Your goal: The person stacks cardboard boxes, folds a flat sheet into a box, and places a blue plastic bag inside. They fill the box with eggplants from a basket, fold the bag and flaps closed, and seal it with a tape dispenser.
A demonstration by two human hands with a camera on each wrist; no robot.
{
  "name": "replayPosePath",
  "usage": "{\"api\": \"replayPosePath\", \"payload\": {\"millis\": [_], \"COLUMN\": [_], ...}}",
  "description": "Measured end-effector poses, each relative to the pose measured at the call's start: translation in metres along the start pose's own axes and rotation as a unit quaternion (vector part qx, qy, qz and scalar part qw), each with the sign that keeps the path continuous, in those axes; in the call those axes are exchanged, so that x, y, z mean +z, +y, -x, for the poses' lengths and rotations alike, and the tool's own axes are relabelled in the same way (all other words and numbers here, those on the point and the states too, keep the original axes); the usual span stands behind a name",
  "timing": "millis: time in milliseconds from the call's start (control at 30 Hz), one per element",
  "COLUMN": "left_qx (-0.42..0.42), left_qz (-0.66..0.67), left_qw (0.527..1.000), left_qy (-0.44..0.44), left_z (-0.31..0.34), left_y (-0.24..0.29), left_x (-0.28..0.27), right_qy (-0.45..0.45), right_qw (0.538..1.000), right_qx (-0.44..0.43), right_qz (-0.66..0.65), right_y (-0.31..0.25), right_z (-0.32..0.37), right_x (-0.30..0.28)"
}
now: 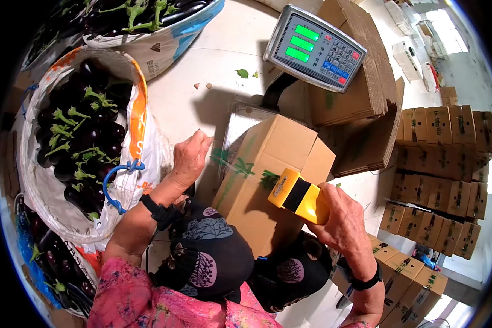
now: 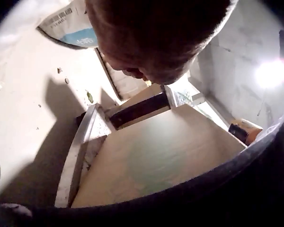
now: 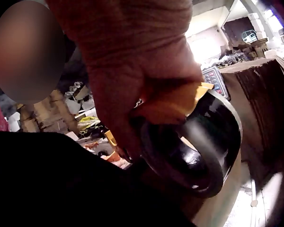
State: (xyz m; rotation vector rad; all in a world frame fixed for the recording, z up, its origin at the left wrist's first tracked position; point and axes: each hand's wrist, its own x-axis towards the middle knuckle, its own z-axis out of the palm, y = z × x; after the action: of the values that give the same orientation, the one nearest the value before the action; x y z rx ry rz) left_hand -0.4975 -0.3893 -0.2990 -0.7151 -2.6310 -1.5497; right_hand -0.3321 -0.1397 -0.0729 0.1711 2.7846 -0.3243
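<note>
A closed cardboard box (image 1: 279,145) stands on the metal platform of a scale. The right hand (image 1: 341,218) grips a yellow tape dispenser (image 1: 307,198) over the box's near right part. In the right wrist view that hand (image 3: 132,61) is wrapped round the dispenser, with a dark tape roll (image 3: 213,142) beside it. To the left of the box, the left hand (image 1: 191,156) is raised with curled fingers, and nothing shows in it. From the left wrist the curled hand (image 2: 156,42) appears above the box top (image 2: 156,151), apart from it.
A scale display (image 1: 316,48) rises behind the box, with flattened cardboard (image 1: 355,71) beside it. Sacks of eggplants, one with a white rim (image 1: 33,180), stand at left. Stacked boxes (image 1: 437,180) fill the right. Leaf scraps (image 1: 242,73) lie on the floor.
</note>
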Motion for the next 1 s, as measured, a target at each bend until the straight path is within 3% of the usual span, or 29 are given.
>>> {"api": "replayPosePath", "payload": {"millis": [133, 267, 367, 467, 600, 633, 767, 867, 967, 1000], "left_qx": [0.017, 0.093, 0.105, 0.061, -0.043, -0.096, -0.103, -0.203, -0.057, -0.124], "left_qz": [-0.018, -0.105, -0.066, -0.108, -0.100, -0.105, -0.027, 0.097, 0.188, 0.221], "left_qw": [0.999, 0.986, 0.989, 0.986, 0.956, 0.952, 0.969, 0.965, 0.979, 0.959], "left_qy": [-0.033, -0.090, -0.084, -0.116, -0.273, -0.271, -0.224, -0.134, -0.056, -0.129], "left_z": [0.009, 0.019, 0.026, 0.030, 0.041, 0.050, 0.060, 0.015, 0.012, 0.011], "left_y": [-0.006, -0.025, -0.014, -0.015, -0.047, -0.053, -0.080, -0.032, -0.016, -0.016], "left_x": [0.020, 0.063, 0.081, 0.084, 0.090, 0.100, 0.111, 0.087, 0.114, 0.116], "right_qy": [0.000, -0.001, -0.005, -0.013, -0.001, 0.005, 0.015, 0.012, 0.005, 0.006], "right_qw": [1.000, 1.000, 1.000, 0.999, 0.999, 1.000, 0.999, 0.998, 0.998, 0.998], "right_qx": [0.007, 0.011, 0.023, 0.029, 0.016, 0.013, 0.022, 0.035, 0.032, 0.033], "right_qz": [-0.021, -0.022, -0.018, -0.024, -0.028, -0.026, -0.037, -0.045, -0.047, -0.048], "right_y": [0.000, 0.001, 0.001, 0.001, 0.001, 0.002, 0.005, 0.003, 0.003, 0.004], "right_z": [-0.002, -0.002, -0.003, -0.006, -0.006, -0.005, -0.003, -0.003, -0.007, -0.007], "right_x": [0.000, 0.003, 0.004, 0.005, 0.006, 0.006, 0.012, 0.008, 0.009, 0.009]}}
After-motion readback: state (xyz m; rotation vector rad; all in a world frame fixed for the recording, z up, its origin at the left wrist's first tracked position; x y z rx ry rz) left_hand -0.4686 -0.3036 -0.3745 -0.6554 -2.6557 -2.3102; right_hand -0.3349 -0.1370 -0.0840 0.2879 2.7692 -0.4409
